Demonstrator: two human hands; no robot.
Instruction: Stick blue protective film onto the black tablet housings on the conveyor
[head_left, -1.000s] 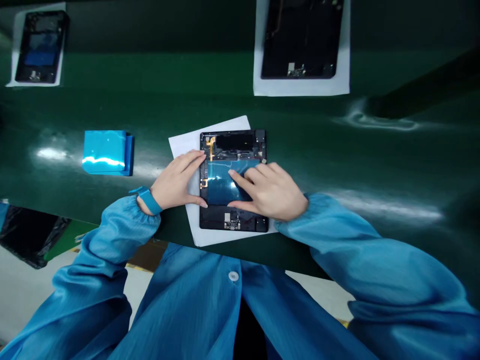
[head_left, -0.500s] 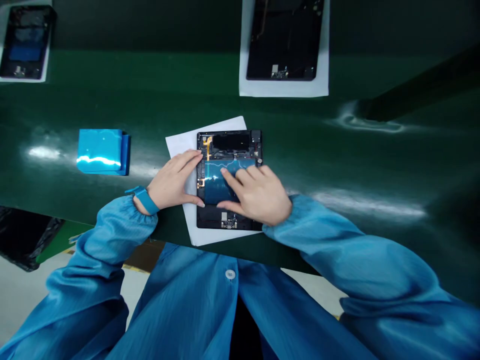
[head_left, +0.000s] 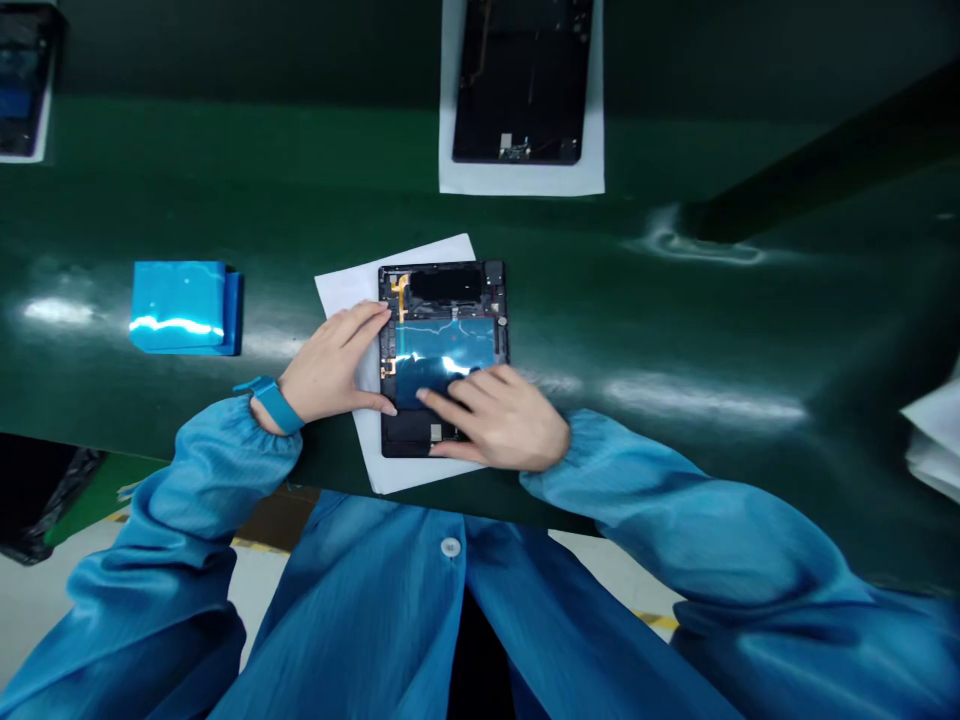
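Note:
An opened tablet (head_left: 412,432) lies on white paper (head_left: 341,290) in front of me, its inner parts showing. A blue film-covered panel (head_left: 427,345) fills its middle. My left hand (head_left: 330,365) rests against the tablet's left edge, thumb and fingers spread apart, gripping nothing. Over the lower right of the tablet is my right hand (head_left: 502,418), its index fingertip on the lower part of the blue panel and its thumb stretched out lower down. That hand hides the tablet's lower right corner.
Blue film-covered pieces (head_left: 178,305) are stacked at the left. Another opened tablet (head_left: 517,90) sits on paper at the top, and a third (head_left: 19,90) at the upper left. White sheets (head_left: 937,435) show at the right edge. The green table's (head_left: 300,210) near edge runs below my hands.
My right hand has slid down the blue panel toward its lower edge. My left hand keeps its place at the tablet's side. The view has shifted right, bringing white sheets into sight.

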